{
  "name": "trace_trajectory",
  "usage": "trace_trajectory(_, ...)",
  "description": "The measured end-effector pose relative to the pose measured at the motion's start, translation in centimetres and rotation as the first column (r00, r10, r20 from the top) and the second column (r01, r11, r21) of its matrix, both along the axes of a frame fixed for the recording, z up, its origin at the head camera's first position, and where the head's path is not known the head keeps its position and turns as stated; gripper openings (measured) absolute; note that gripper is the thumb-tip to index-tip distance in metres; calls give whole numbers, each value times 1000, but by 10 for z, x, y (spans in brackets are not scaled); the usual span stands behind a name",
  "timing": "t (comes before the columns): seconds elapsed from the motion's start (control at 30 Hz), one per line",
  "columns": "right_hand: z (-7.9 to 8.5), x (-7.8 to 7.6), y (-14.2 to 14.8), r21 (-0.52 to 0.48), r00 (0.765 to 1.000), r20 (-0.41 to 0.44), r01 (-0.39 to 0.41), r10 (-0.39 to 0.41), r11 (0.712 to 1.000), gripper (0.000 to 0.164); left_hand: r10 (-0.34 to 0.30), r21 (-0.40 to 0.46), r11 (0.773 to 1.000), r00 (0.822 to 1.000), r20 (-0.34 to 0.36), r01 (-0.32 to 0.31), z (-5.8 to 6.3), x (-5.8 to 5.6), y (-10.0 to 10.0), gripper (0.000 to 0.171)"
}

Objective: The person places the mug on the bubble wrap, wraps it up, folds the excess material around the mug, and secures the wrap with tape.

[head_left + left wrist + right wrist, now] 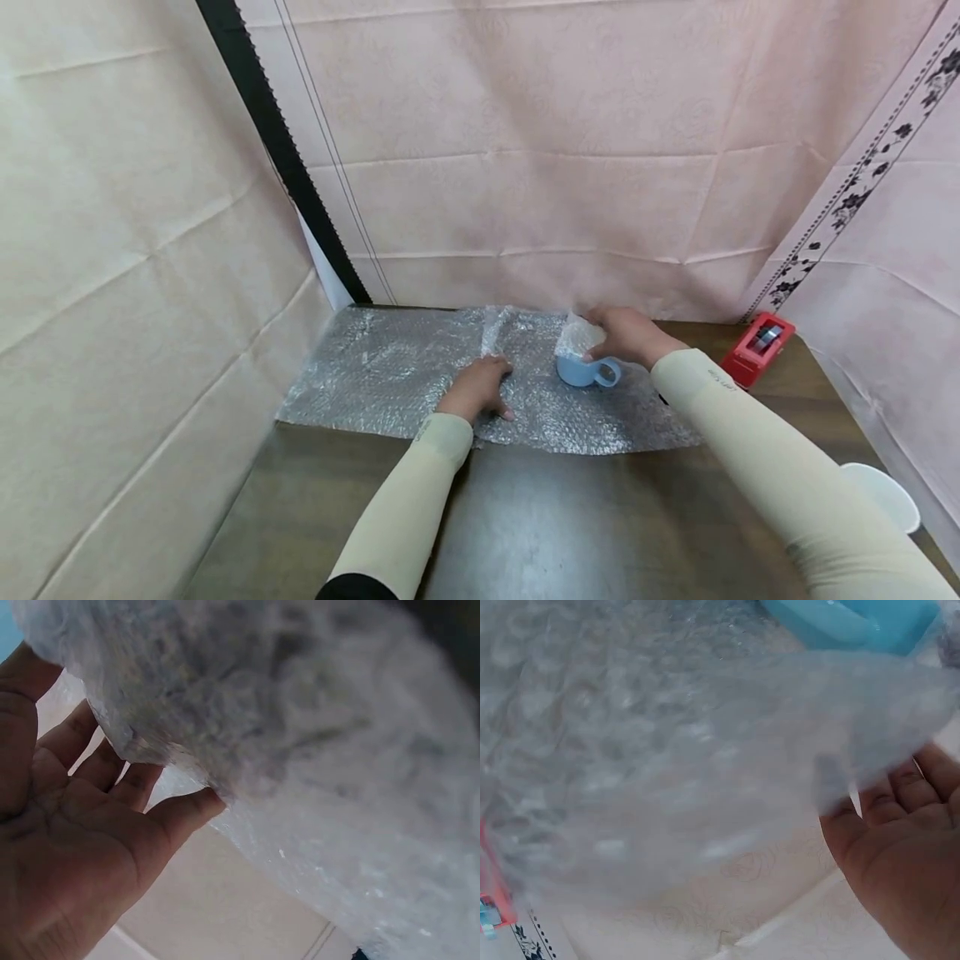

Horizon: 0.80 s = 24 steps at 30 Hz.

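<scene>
A sheet of bubble wrap [397, 367] lies spread across the back of the table. On its right half sits a light blue cup [574, 372], its handle pointing right. My right hand [628, 335] holds a raised flap of the wrap over the cup's top. In the right wrist view, the fingers [911, 787] of that hand reach behind the wrap's edge, so their tips are partly hidden. Left of the cup, my left hand [480, 387] rests on the wrap with thumb and fingers spread. The left wrist view shows its fingertips [208, 801] against the wrap.
A red tape dispenser [757, 348] stands at the back right, beyond my right forearm. A white round item [883, 496] is at the right edge, partly covered by the sleeve. Pale cloth [525, 200] hangs behind and on both sides of the brown table [540, 525].
</scene>
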State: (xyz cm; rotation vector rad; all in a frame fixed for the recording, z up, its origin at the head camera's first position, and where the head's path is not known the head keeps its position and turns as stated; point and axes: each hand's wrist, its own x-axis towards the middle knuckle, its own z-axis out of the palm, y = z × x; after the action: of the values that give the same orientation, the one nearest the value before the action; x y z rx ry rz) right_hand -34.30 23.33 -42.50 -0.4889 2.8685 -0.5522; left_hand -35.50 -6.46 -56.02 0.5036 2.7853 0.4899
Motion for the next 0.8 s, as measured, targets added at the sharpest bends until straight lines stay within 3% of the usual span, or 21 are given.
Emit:
trace_trajectory(0.13,3,-4,-1,40,1000,11,3,-4,999,81,-18,-69,997,1000,-24,16,5,-3,4,107)
trace_trajectory(0.27,7,-8,-4,63,999,50,5,-9,998,78,-23,-46,999,1000,-21,22,4,-2,3,113)
trace_trajectory(0.33,8,-10,-6,56,998,68,12,-16,998,77,-24,-16,1000,998,-60,23,-3,-2,1,118)
trace_trajectory(0.5,9,-9,-9,52,995,88,32,-36,998,77,61,49,997,988,-144,-55,0,13,-4,121)
trace_trajectory(0.6,9,-9,-9,62,997,76,27,-32,998,77,170,77,984,980,-108,-162,10,26,-11,120)
trace_trajectory(0.63,8,-8,-9,62,997,76,26,-30,998,77,203,90,976,977,-67,-196,13,28,-13,121)
trace_trajectory(0.73,5,-8,-9,62,997,77,18,-22,998,77,277,73,957,959,58,-281,40,50,-19,119)
trace_trajectory(0.8,4,-8,-8,61,996,89,18,-23,998,77,286,88,950,949,133,-299,55,63,-21,118)
